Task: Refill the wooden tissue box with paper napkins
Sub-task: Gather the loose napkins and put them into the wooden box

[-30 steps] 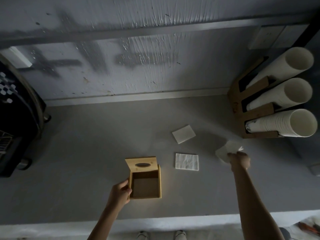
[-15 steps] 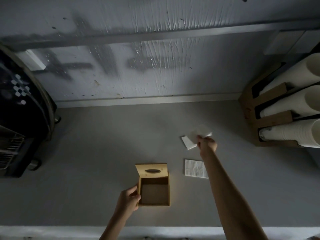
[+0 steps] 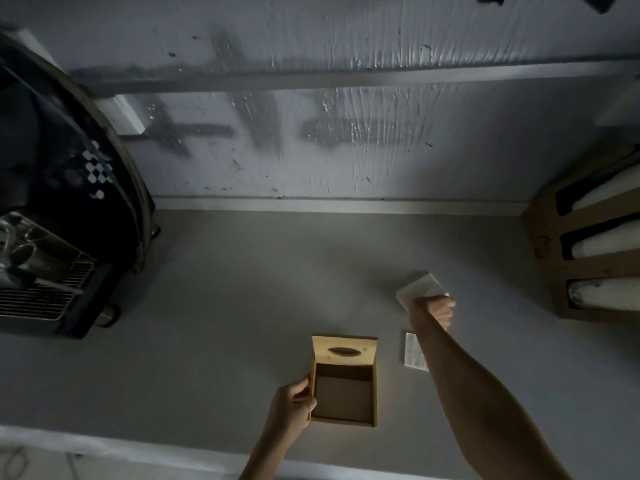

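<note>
The wooden tissue box (image 3: 362,356) was pale, straight-grained wood with a smooth, matt finish, and its lid was the same. The paper napkins (image 3: 420,289) gripped in the right hand (image 3: 438,310) looked soft, white and matt. The single napkin (image 3: 414,351) lying flat showed a fine embossed texture. The counter (image 3: 242,323) was a smooth, matt grey. Behind it the wall (image 3: 346,150) was rough and ridged, painted grey, with darker streaks that shone a little. The machine (image 3: 52,168) on the left had a glossy black shell, plastic by the look of it, and a bright metal wire grate (image 3: 45,296). The cup holder (image 3: 547,244) was plain brown wood, holding matt white paper cups (image 3: 606,244).
</note>
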